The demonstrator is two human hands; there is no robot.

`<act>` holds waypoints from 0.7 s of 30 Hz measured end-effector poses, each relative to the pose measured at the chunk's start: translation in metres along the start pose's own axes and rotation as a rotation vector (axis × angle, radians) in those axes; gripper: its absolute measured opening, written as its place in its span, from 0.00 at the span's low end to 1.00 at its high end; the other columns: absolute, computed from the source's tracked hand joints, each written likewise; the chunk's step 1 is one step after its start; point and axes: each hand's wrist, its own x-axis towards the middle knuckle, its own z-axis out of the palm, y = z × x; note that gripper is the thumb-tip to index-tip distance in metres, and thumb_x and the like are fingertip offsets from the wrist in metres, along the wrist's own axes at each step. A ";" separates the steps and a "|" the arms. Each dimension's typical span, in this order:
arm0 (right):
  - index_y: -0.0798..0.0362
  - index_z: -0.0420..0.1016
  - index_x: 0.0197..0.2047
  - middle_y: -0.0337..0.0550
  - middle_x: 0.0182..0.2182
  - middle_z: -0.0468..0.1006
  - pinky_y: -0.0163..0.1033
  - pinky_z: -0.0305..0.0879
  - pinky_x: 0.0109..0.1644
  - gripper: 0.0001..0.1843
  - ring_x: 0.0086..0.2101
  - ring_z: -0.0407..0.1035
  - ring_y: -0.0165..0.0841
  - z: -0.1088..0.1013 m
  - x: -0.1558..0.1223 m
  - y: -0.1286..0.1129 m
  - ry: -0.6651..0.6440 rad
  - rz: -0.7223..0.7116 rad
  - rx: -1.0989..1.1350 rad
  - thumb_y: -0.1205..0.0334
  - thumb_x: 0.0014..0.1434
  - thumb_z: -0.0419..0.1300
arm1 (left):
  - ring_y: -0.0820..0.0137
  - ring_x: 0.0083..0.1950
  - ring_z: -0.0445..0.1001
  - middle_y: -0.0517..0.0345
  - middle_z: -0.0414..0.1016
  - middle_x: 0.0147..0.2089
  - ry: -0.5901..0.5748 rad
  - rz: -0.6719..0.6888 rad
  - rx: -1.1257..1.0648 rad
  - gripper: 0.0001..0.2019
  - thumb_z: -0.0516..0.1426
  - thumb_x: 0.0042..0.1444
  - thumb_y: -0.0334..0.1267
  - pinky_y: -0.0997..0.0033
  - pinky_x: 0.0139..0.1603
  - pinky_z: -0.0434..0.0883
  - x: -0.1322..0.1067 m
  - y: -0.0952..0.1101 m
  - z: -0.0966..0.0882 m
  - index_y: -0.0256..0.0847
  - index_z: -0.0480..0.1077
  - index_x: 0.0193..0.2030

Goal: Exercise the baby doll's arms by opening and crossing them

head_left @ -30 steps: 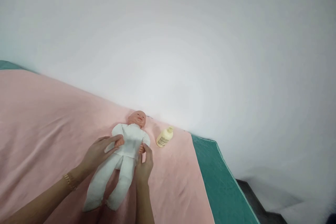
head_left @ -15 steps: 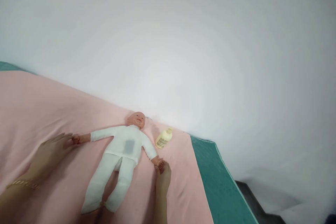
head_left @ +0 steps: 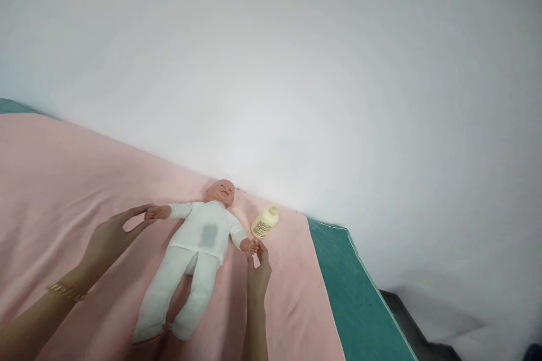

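A baby doll in a white suit lies on its back on a pink cloth, head toward the wall. A grey patch marks its chest. My left hand pinches the doll's small hand on the left side, with that arm stretched outward. My right hand holds the doll's other small hand between fingertips, close to the body. A gold bracelet sits on my left wrist.
A cream bottle lies on the pink cloth just right of the doll's shoulder, near my right hand. A teal mattress edge shows to the right, with dark floor beyond. A white wall rises right behind the doll.
From folded on its chest, the doll's arms were pulled wide apart; both my hands have since come back inward, bending the arms partway toward the body.
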 end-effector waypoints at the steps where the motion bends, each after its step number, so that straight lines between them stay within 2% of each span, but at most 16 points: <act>1: 0.50 0.71 0.60 0.47 0.58 0.75 0.45 0.64 0.62 0.26 0.58 0.69 0.41 0.006 0.000 -0.010 -0.020 -0.048 0.016 0.58 0.59 0.57 | 0.60 0.51 0.77 0.64 0.79 0.53 -0.022 0.037 -0.046 0.23 0.53 0.60 0.59 0.65 0.50 0.72 -0.001 0.010 0.004 0.53 0.71 0.57; 3: 0.49 0.72 0.59 0.46 0.57 0.75 0.44 0.64 0.63 0.23 0.57 0.69 0.39 0.019 -0.002 -0.029 -0.057 -0.146 0.054 0.59 0.61 0.57 | 0.58 0.58 0.73 0.63 0.76 0.58 -0.080 0.166 -0.096 0.24 0.54 0.59 0.59 0.63 0.56 0.69 -0.005 0.028 0.016 0.51 0.72 0.57; 5: 0.49 0.73 0.58 0.46 0.54 0.77 0.42 0.67 0.60 0.21 0.54 0.72 0.37 0.035 -0.006 -0.043 -0.082 -0.257 0.084 0.61 0.62 0.57 | 0.57 0.59 0.72 0.59 0.76 0.58 -0.135 0.345 -0.109 0.24 0.55 0.58 0.56 0.62 0.57 0.69 -0.009 0.039 0.034 0.48 0.73 0.56; 7: 0.50 0.74 0.57 0.46 0.51 0.78 0.41 0.70 0.57 0.20 0.51 0.74 0.35 0.051 -0.011 -0.050 -0.116 -0.380 0.067 0.65 0.62 0.56 | 0.57 0.57 0.74 0.56 0.76 0.58 -0.176 0.521 -0.093 0.23 0.54 0.60 0.50 0.61 0.58 0.69 -0.014 0.042 0.056 0.45 0.72 0.58; 9: 0.50 0.74 0.57 0.47 0.51 0.78 0.42 0.70 0.58 0.22 0.51 0.73 0.35 0.065 -0.016 -0.050 -0.154 -0.485 -0.014 0.70 0.62 0.54 | 0.59 0.56 0.75 0.56 0.78 0.56 -0.206 0.626 -0.074 0.23 0.52 0.62 0.47 0.61 0.58 0.69 -0.019 0.040 0.076 0.44 0.68 0.62; 13: 0.50 0.75 0.58 0.50 0.52 0.78 0.46 0.69 0.60 0.23 0.54 0.71 0.37 0.082 -0.024 -0.042 -0.169 -0.579 -0.206 0.73 0.63 0.52 | 0.60 0.57 0.74 0.57 0.78 0.55 -0.213 0.662 -0.080 0.24 0.51 0.65 0.48 0.59 0.60 0.68 -0.025 0.033 0.098 0.44 0.64 0.66; 21: 0.48 0.75 0.58 0.48 0.51 0.79 0.47 0.70 0.58 0.22 0.54 0.71 0.39 0.088 -0.028 -0.034 -0.162 -0.624 -0.302 0.71 0.65 0.52 | 0.60 0.58 0.74 0.54 0.77 0.57 -0.238 0.596 -0.110 0.23 0.50 0.65 0.48 0.60 0.59 0.69 -0.027 0.022 0.103 0.42 0.65 0.64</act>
